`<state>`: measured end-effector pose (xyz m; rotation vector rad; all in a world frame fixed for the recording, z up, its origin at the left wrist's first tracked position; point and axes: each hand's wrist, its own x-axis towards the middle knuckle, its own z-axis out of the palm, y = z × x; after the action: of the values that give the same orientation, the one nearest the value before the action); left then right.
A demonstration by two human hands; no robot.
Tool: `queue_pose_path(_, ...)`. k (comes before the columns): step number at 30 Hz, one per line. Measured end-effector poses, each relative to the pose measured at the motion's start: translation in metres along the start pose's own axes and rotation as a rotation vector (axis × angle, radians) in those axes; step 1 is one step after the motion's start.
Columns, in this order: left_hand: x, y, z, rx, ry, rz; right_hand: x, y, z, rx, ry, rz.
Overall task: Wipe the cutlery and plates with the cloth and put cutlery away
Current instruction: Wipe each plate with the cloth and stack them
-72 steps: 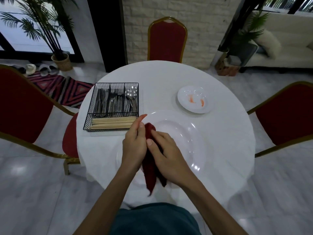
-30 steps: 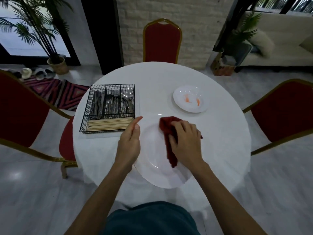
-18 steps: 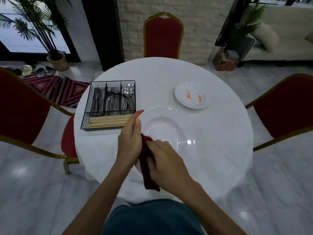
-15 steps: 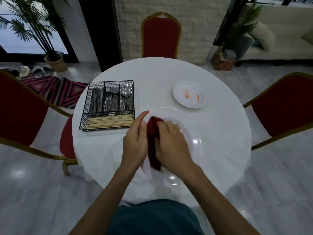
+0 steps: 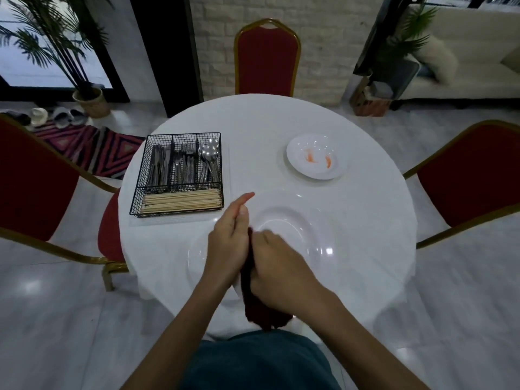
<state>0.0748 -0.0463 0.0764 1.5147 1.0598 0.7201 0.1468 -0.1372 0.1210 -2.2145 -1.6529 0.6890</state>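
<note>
The right hand (image 5: 277, 273) is closed over a dark red cloth (image 5: 254, 308) and presses it onto the near left part of a large plate (image 5: 298, 229). The cloth's loose end hangs down past the plate's near edge. Just to the left, touching the cloth, the left hand (image 5: 229, 246) grips the left rim of the large plate. Its thumb lies on top and its forefinger points straight out toward the far side; the fingers beneath the rim are hidden. The large plate is white, with a wide rim and a shallow well, and sits at the near edge of a round table (image 5: 259, 122) covered in white.

At the far right of the table, well apart from the hands, is a small plate (image 5: 315, 170) with orange smears. On the left is a black wire basket (image 5: 183, 134). Its three far compartments hold knives (image 5: 159, 167), forks (image 5: 184, 168) and spoons (image 5: 209, 157), from left to right. The long near compartment holds chopsticks (image 5: 180, 201) lying sideways.

Red chairs with gold frames stand at the left (image 5: 33, 178), far (image 5: 267, 57) and right (image 5: 472, 175) sides.
</note>
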Motion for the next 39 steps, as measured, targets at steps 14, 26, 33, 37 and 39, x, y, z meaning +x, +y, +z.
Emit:
queue_pose_path(14,0.007,0.002,-0.017,-0.065,0.085,-0.045,-0.009,0.021,0.006,-0.018,-0.184,0.118)
queue_pose_path(26,0.003,0.019,-0.019,-0.225,0.096,-0.211,0.004,0.066,0.018,-0.19,0.381,0.002)
queue_pose_path(33,0.0,0.016,-0.018,-0.262,0.081,-0.265,-0.018,0.026,0.022,0.008,0.138,-0.267)
queue_pose_path(37,-0.012,0.021,-0.006,-0.283,0.014,-0.349,0.012,0.039,0.011,-0.168,0.169,-0.211)
queue_pose_path(39,-0.011,0.024,-0.005,-0.248,-0.026,-0.348,0.024,0.056,0.004,-0.267,0.143,-0.11)
